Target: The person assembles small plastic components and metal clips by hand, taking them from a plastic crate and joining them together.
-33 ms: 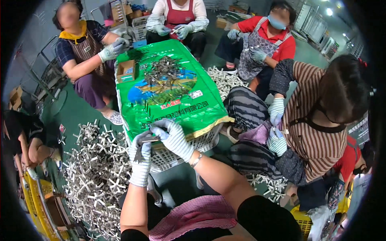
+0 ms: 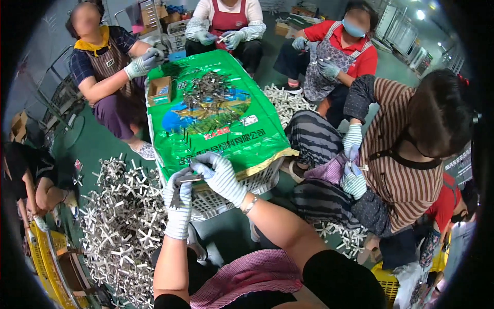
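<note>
Both my hands wear white-and-grey striped knit gloves and meet in front of me, at the near edge of a green printed sack [image 2: 242, 108] spread over a white plastic crate [image 2: 211, 205]. My left hand [image 2: 177, 206] is closed around a small flat grey metal piece [image 2: 190, 178]. From the right, my right hand [image 2: 224, 177] pinches at the far end of the same piece. Dark thin strips [image 2: 176, 198] show against my left palm; their exact form is unclear. A heap of small dark metal pieces [image 2: 210, 87] lies on the sack.
An open cardboard box [image 2: 159, 91] sits on the sack's far left. White cross-shaped parts [image 2: 121, 232] are piled on the floor at left, with another pile [image 2: 290, 103] beyond the sack. Several gloved co-workers sit around; one in stripes [image 2: 401, 118] is close on my right.
</note>
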